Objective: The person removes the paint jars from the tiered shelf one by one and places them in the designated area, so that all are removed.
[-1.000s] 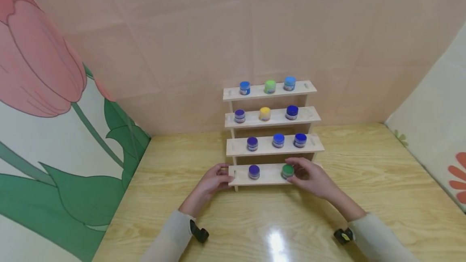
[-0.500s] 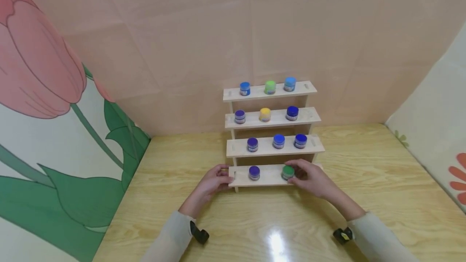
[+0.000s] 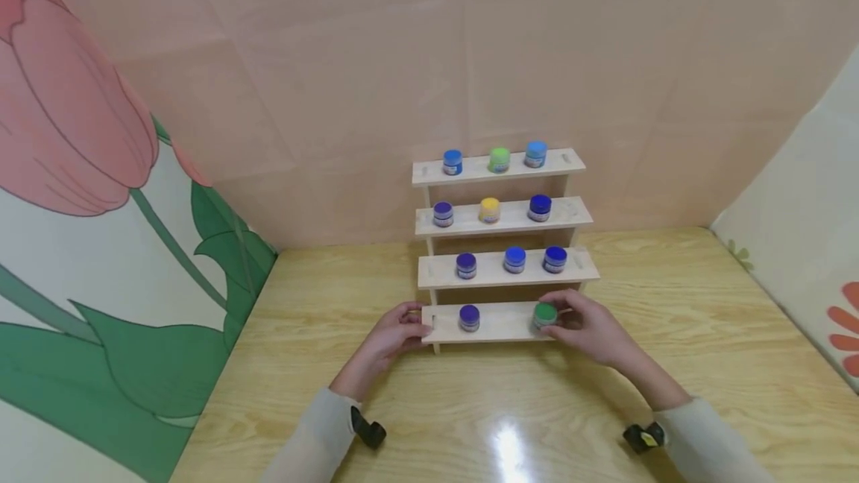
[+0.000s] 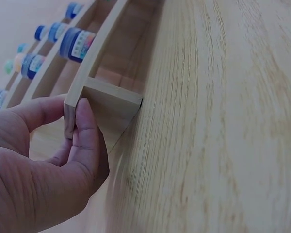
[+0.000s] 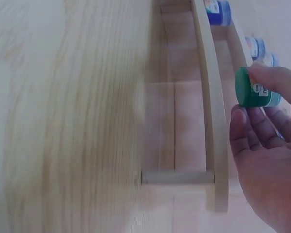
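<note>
A four-tiered wooden display rack stands on the table in the head view, with small paint jars on its tiers. My left hand pinches the left end of the lowest board; in the left wrist view the thumb and fingers lie on either side of that board's end. My right hand holds a green-lidded paint jar over the right part of the lowest board. The right wrist view shows a gap between this green jar and the board. A purple-lidded jar sits toward the left on the same board.
Higher up, each tier bears blue, purple, yellow or light green jars, among them a dark blue jar just above my right hand. A pink-beige cloth hangs behind the rack. Wood-grain table extends around it.
My right hand has moved a little to the right along the lowest board, carrying the green-lidded jar with it. The left hand keeps its pinch on the board's end.
</note>
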The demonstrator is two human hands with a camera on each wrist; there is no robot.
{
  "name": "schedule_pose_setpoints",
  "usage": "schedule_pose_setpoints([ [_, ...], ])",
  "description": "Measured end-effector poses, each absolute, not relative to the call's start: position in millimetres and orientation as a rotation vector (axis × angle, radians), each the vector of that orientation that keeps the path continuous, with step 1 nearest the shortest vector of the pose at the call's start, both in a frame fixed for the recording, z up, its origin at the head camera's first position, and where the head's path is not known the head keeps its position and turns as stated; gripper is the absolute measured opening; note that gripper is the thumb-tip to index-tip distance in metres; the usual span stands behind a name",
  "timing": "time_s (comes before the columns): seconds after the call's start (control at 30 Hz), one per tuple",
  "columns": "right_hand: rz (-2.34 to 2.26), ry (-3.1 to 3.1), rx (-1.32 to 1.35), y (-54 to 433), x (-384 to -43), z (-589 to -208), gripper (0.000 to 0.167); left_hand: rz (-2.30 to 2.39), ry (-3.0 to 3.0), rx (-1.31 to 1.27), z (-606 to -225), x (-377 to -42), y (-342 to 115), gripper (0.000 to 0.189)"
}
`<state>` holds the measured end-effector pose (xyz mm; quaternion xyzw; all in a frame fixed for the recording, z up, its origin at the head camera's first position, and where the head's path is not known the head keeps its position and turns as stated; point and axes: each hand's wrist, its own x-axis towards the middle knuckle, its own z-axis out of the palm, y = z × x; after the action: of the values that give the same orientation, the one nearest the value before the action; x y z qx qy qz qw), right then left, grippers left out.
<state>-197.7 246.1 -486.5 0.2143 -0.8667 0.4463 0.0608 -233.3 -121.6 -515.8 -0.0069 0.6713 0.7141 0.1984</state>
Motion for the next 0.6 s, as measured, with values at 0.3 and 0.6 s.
schedule_pose_setpoints([
  [0.3, 1.363, -2.593, 0.617, 276, -190, -486, 0.042, 2.003, 1.874, -0.006, -515, -231, -123, 0.054],
  [0.6, 1.402, -2.568, 0.632, 310, -187, -485, 0.042, 1.992, 1.881, -0.032, -513, -233, -123, 0.054],
])
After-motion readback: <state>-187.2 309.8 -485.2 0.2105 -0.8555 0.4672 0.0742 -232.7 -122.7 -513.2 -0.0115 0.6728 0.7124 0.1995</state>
